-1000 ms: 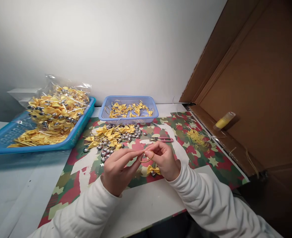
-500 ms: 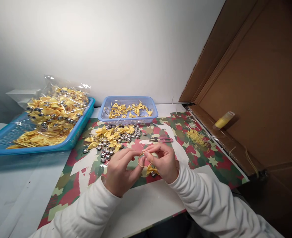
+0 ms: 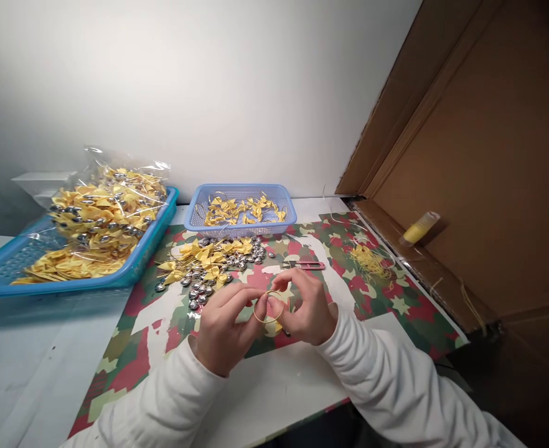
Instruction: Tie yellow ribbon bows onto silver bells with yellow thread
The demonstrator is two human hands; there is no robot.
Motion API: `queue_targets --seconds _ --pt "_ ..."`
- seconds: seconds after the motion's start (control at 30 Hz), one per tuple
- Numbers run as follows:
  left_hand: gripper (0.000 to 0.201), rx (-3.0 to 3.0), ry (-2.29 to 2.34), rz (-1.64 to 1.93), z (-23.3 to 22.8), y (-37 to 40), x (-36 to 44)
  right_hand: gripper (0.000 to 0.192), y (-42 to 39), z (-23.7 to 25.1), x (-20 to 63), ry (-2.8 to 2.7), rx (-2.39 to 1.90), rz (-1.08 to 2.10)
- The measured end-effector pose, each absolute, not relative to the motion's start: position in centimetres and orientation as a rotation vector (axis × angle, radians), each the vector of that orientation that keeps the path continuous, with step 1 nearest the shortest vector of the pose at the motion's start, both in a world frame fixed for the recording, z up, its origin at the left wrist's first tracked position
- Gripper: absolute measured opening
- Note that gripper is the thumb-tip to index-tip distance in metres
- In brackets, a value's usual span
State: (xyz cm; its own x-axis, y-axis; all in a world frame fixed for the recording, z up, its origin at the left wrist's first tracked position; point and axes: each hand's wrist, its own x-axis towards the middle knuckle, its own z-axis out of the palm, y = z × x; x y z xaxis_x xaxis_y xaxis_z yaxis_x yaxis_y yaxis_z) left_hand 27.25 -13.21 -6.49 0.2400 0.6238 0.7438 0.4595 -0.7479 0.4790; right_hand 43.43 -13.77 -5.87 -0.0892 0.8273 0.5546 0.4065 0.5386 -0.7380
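Between my two hands is a loop of thin yellow cord (image 3: pixel 269 322), held up above the table. My left hand (image 3: pixel 228 320) pinches it with thumb and fingertips at the top of the loop. The fingers of my right hand (image 3: pixel 308 308) are closed on the same cord, thumb pressed near the left thumb. Below the right hand, a yellow bow (image 3: pixel 278 328) is mostly hidden behind the fingers. Beyond the left hand lies a pile of yellow ribbon bows (image 3: pixel 209 255) mixed with silver bells (image 3: pixel 200 291).
Pink-handled thread snips (image 3: pixel 309 266) lie past my right hand. A small blue basket (image 3: pixel 241 229) holds bows on cords. At left, a larger blue basket (image 3: pixel 155 233) carries a plastic bag (image 3: pixel 111 205) of bows. Yellow cords (image 3: pixel 370 261) and a yellow thread spool (image 3: pixel 419 228) are at right.
The cord loop has shifted slightly left and down between my hands. My right fingers have bent differently around it, and the bow below is now more covered.
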Motion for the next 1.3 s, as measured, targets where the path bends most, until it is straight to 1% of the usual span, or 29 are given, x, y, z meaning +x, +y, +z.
queue_targets --seconds 0.07,0.2,0.37,0.57,0.7,0.8,0.93,1.07,1.3 --pt "0.007 2.365 1.036 1.488 -6.5 -13.2 27.3 0.005 -13.5 -5.9 43.7 -1.811 -1.044 0.433" --pt "0.013 2.35 1.065 1.364 -6.5 -13.3 27.4 0.019 -13.0 -6.4 44.0 -1.942 -1.046 0.398" --pt "0.023 2.2 1.121 1.245 -6.5 -13.0 27.4 0.026 -12.6 -6.4 44.3 -2.001 -1.04 0.437" --pt "0.028 2.111 1.126 1.151 -6.5 -12.9 27.2 0.028 -12.4 -6.2 44.6 -2.071 -1.058 0.45" --pt "0.029 2.076 1.113 1.062 -6.7 -12.8 27.2 0.03 -12.4 -6.1 44.7 -2.056 -1.066 0.579" --pt "0.024 2.124 1.09 0.995 -6.9 -12.7 27.2 0.032 -12.3 -6.0 44.6 -1.998 -1.092 0.716" --pt "0.013 2.351 1.091 0.826 -7.5 -12.7 27.5 0.023 -12.3 -5.8 44.7 -1.819 -1.128 0.809" --pt "0.01 2.44 1.054 0.667 -8.1 -12.8 27.8 0.021 -12.1 -5.8 44.8 -1.671 -1.176 0.831" --pt "0.002 2.407 1.024 0.599 -8.7 -12.8 28.1 0.02 -11.9 -5.8 44.8 -1.639 -1.194 0.816"
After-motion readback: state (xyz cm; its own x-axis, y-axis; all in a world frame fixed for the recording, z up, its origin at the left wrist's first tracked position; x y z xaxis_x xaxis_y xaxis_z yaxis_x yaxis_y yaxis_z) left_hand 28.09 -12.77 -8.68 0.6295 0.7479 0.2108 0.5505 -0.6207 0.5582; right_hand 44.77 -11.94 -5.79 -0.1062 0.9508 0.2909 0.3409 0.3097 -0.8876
